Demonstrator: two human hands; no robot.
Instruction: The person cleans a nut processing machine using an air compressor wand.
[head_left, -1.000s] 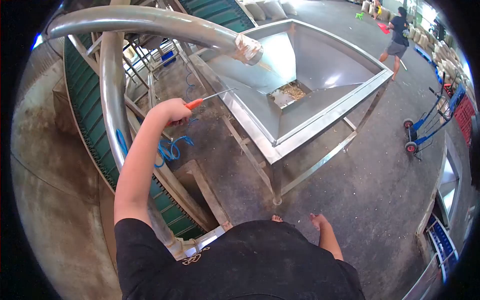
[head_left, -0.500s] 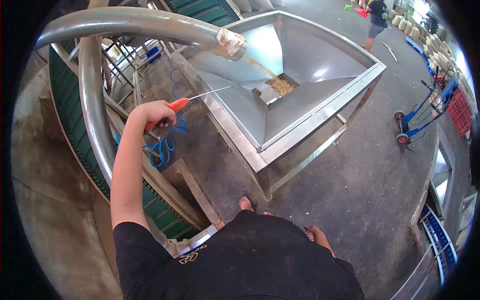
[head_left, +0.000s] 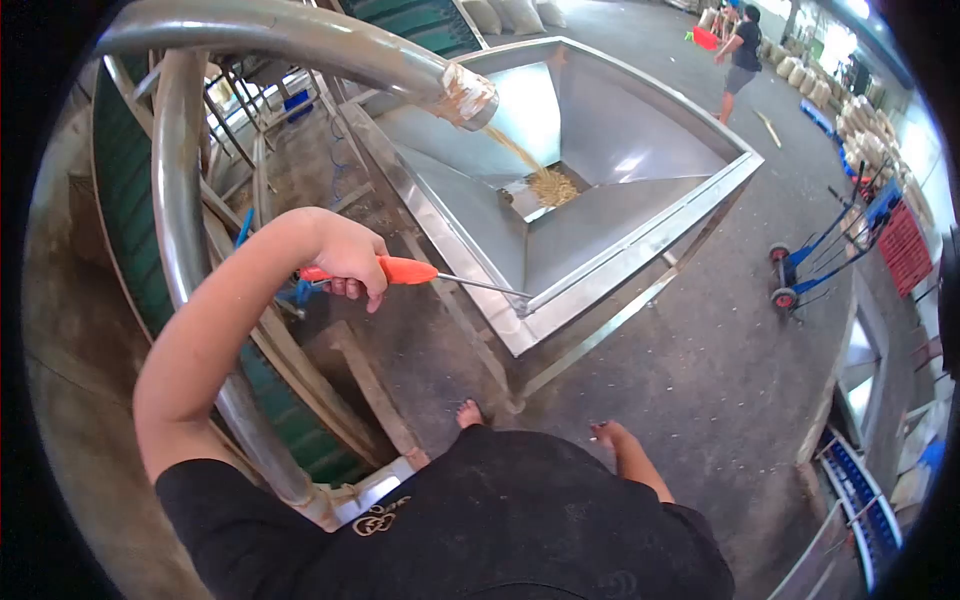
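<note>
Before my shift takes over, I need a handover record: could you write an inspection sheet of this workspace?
Surface: dark floor, scattered with pale bits.
Job's things: metal pipe pouring tan material into the open steel hopper; orange-handled tool with a thin rod.
Clutter: pale stick on the floor beyond the hopper.
Hands: left hand closed round the tool, rod tip at the hopper's near corner, contact unclear; right hand low beside the body, nothing seen in it.
Cables: blue hose below the left hand, partly hidden.
Surroundings: hand truck, red crate, sacks, another person.
</note>
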